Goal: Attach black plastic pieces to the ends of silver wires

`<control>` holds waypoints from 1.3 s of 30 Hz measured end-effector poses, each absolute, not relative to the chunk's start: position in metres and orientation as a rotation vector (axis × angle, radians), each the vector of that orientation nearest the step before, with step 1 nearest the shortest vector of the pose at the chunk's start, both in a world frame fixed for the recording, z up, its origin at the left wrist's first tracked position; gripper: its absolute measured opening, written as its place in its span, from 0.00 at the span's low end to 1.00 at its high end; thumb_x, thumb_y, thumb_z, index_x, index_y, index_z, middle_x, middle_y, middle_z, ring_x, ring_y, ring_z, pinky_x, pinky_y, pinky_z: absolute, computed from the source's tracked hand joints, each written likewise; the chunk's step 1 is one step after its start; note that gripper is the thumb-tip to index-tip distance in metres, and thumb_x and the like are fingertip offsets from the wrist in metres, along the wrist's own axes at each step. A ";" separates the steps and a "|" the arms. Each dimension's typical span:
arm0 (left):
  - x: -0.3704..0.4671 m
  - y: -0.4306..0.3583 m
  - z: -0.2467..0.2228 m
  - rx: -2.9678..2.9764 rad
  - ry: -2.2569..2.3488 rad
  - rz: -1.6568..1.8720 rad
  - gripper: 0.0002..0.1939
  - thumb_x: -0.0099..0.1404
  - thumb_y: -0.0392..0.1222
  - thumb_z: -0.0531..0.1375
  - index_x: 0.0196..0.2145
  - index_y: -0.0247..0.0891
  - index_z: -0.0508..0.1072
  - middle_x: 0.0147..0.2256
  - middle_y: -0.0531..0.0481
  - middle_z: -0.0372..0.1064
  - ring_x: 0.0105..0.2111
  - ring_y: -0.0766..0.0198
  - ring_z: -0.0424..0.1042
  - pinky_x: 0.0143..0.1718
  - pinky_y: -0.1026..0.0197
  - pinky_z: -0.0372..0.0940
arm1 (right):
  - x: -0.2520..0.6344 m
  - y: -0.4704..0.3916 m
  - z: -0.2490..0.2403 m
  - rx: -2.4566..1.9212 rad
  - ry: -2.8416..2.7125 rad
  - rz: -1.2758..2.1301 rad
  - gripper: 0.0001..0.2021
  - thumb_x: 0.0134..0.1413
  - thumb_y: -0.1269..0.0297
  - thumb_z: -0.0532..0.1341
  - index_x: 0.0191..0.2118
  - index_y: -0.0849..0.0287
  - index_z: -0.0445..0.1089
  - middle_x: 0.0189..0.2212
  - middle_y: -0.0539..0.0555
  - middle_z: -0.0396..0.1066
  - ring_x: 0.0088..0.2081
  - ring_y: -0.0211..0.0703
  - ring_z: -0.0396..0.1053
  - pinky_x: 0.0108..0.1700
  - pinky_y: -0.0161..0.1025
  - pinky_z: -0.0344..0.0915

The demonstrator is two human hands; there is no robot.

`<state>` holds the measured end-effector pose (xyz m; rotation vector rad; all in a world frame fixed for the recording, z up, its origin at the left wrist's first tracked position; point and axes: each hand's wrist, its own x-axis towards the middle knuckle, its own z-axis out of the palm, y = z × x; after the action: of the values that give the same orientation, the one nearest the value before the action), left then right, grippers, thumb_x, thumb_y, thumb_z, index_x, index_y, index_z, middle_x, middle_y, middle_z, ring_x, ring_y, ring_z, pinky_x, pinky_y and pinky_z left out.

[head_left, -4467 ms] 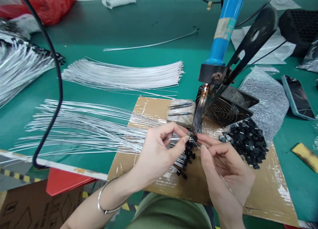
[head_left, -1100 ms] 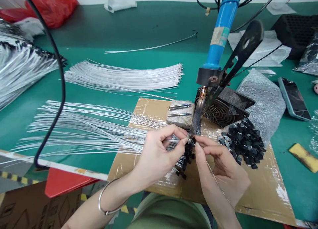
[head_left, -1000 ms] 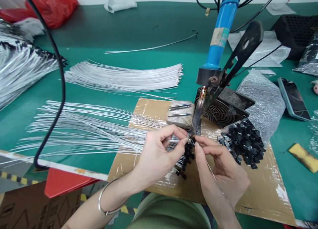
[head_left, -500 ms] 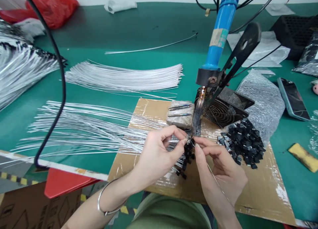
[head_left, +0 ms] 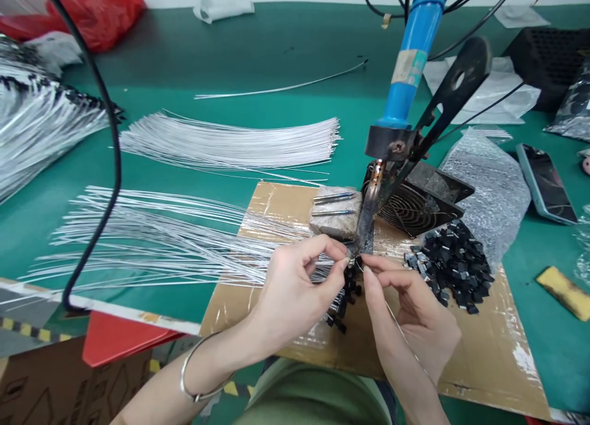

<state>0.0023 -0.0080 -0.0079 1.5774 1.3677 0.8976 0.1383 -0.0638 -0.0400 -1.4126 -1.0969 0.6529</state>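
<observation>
Thumb and index finger of my left hand (head_left: 304,283) pinch a small end of a white wire just under the tip of the blue-handled soldering iron (head_left: 369,210); the held end is mostly hidden. My right hand (head_left: 412,317) is closed on a thin solder wire (head_left: 400,328), which runs down across the palm, its front end near the iron's tip. Black connectors (head_left: 338,317) on white wires lie below the fingertips. More white wires (head_left: 184,240) spread leftward. A grey block (head_left: 335,228) with metal tips on it sits behind my left fingers.
Loose black connectors (head_left: 454,265) are heaped on the cardboard (head_left: 498,351) at right, beside a small fan (head_left: 410,210). A phone (head_left: 546,182) and yellow sponge (head_left: 563,291) lie farther right. A wire bundle (head_left: 230,141) is behind; a black cable (head_left: 115,160) hangs at left.
Both hands keep their grips near the iron's tip and have shifted only very slightly. The view has moved a little.
</observation>
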 end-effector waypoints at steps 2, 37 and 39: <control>0.002 -0.008 -0.008 1.589 1.375 0.908 0.06 0.63 0.35 0.61 0.28 0.38 0.76 0.31 0.50 0.81 0.30 0.64 0.77 0.28 0.66 0.65 | 0.136 -0.063 -0.040 -1.406 -1.093 0.630 0.06 0.62 0.68 0.68 0.33 0.56 0.74 0.42 0.57 0.84 0.43 0.44 0.83 0.48 0.39 0.77; 0.005 -0.009 -0.004 1.547 1.329 0.986 0.07 0.62 0.32 0.62 0.27 0.38 0.76 0.30 0.50 0.80 0.31 0.65 0.78 0.29 0.68 0.68 | 0.134 -0.061 -0.034 -1.433 -1.114 0.577 0.05 0.62 0.69 0.69 0.34 0.55 0.76 0.42 0.57 0.84 0.45 0.47 0.83 0.49 0.42 0.79; 0.004 -0.009 -0.005 1.548 1.331 0.987 0.07 0.62 0.32 0.62 0.27 0.38 0.76 0.30 0.50 0.80 0.31 0.65 0.78 0.29 0.68 0.68 | 0.135 -0.062 -0.033 -1.437 -1.117 0.575 0.05 0.62 0.69 0.69 0.33 0.55 0.76 0.42 0.56 0.84 0.44 0.47 0.83 0.48 0.41 0.79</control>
<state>0.0041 -0.0087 -0.0048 1.5475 1.3308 0.9867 0.1350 -0.0617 -0.0332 -1.4369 -1.1170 0.5748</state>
